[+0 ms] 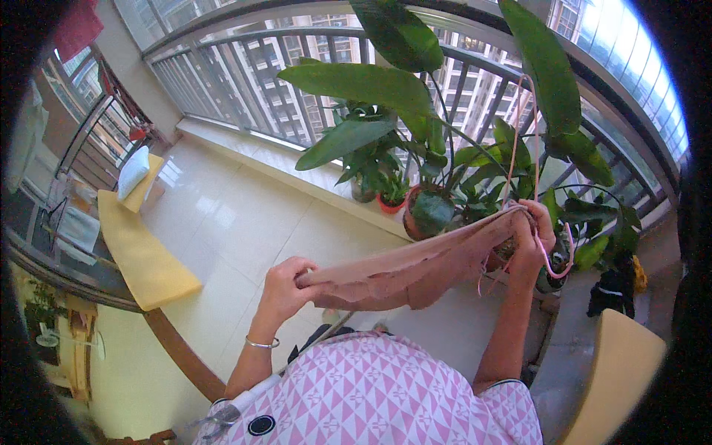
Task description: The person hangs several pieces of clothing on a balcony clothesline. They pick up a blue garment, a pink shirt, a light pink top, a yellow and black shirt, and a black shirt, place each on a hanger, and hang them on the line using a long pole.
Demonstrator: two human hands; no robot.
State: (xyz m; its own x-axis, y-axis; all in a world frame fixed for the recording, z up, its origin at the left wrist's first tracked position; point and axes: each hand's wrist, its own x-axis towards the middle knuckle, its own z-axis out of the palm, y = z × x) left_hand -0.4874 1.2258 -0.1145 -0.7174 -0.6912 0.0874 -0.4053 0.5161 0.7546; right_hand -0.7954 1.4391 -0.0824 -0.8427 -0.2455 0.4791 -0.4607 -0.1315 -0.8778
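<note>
A dusty-pink garment (411, 272) is stretched between my two hands, its lower edge hanging in folds above the tiled floor. My left hand (289, 286) pinches one end of it, and a bangle circles that wrist. At the other end, my right hand (531, 228) grips bunched fabric together with a pink clothes hanger (553, 275). The hanger's long, thin loop rises above the right hand in front of the plant leaves, while a hooked end curves out below and to the right. Thin strings dangle from the cloth near the right wrist.
Potted plants (420, 217) with large leaves stand on a ledge (267, 147) along the balcony railing (250, 72). Yellow cushion-like pieces (139, 256) lie at left beside a sliding-door frame. A yellow board-like piece (612, 378) stands at lower right, near a black item (612, 292).
</note>
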